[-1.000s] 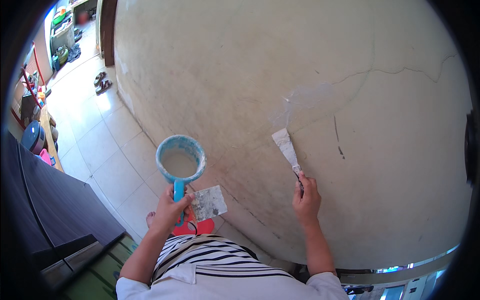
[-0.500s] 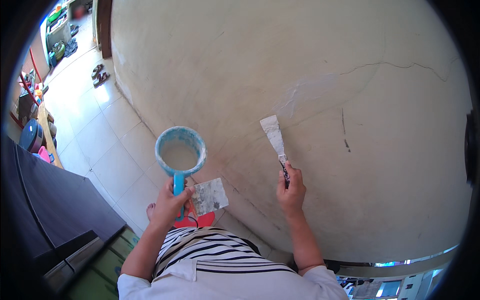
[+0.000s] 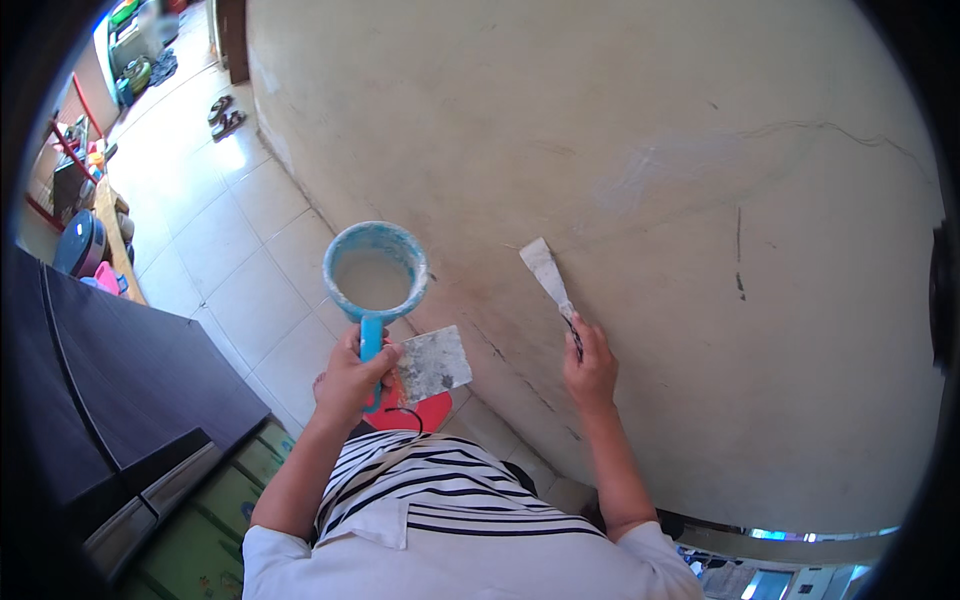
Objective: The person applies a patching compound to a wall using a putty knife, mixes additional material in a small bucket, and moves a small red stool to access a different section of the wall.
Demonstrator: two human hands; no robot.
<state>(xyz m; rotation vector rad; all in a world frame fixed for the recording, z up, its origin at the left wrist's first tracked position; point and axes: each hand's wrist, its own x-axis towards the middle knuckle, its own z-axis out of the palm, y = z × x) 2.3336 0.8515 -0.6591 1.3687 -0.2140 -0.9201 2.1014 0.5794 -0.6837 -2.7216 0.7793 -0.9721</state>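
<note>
My left hand is closed round the blue handle of a dipper, which holds a pale, creamy filler. The same hand also grips a flat, stained scraper plate that juts out to the right below the cup. In my right hand is a putty knife, its white-smeared blade pointing up and left. The blade lies at or close to the wall; I cannot tell whether it touches. Above and right of it the wall bears a pale smeared patch, with a thin crack running on to the right.
Sandals lie on the tiled floor at the wall's foot. A dark cabinet-like surface stands on my left, with a green patterned panel beside it. Something red sits below the dipper. Household goods line the far left.
The view has shifted, so the wall and floor sit differently in it. The putty knife's blade is now lower left of the smeared patch, farther from it. Both hands keep their holds.
</note>
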